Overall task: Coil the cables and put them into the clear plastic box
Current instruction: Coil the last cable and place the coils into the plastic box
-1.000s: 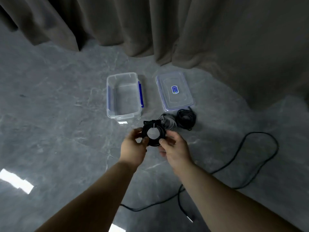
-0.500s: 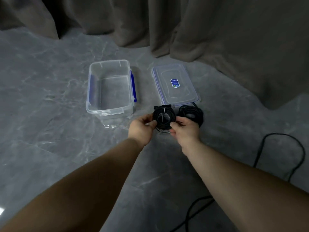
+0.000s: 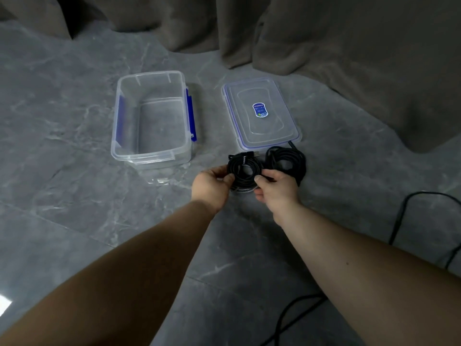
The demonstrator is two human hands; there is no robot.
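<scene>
A black coiled cable (image 3: 243, 168) with a strap around it is held between both hands, low over the grey floor. My left hand (image 3: 212, 187) pinches its left side and my right hand (image 3: 277, 188) pinches its right side. A grey coiled cable (image 3: 245, 190) lies partly hidden under the held one. Another black coil (image 3: 287, 162) rests on the floor just right of it, touching my right hand. The clear plastic box (image 3: 151, 156) with blue clips stands open and empty to the left. A loose black cable (image 3: 399, 221) trails across the floor at the right.
The box's clear lid (image 3: 260, 113) with a blue sticker lies flat on the floor right of the box, just behind the coils. Brown curtains (image 3: 324, 33) hang along the back and pool on the floor at right.
Both hands have carried the strapped coil forward and lowered it toward the other coils on the floor. The camera has come closer to the box and lid.
</scene>
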